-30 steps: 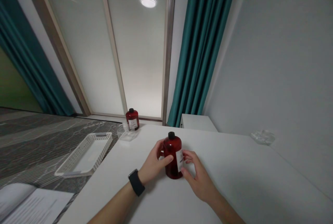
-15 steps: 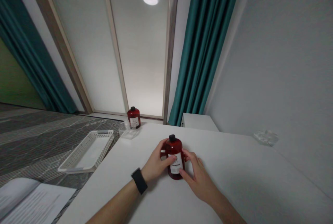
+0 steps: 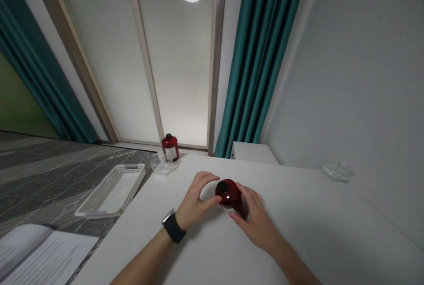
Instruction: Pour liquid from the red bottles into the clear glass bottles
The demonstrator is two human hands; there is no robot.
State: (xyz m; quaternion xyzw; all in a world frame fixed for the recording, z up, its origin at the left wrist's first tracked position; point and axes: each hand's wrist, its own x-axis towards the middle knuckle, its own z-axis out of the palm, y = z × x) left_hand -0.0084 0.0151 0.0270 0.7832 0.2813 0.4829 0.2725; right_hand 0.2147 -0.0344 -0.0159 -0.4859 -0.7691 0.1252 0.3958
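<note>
A dark red bottle with a black cap is tipped over, its cap end pointing toward me and a little left. My right hand is closed around its body from the right, thumb below and fingers above. My left hand, with a black-banded watch on the wrist, is at the bottle's left. Its fingers and thumb are spread in a curve, the thumb tip at the bottle's edge; whether it touches is hard to see. Most of the white label is hidden.
A second red bottle stands upright at the far-left corner of the white table, near a clear plastic tray. Crumpled clear plastic lies at the back right. Left are a white basket and an open booklet.
The bottle has gone from upright to tipped, its cap swinging toward me. My left hand has loosened from its side and opened; my right hand keeps hold.
</note>
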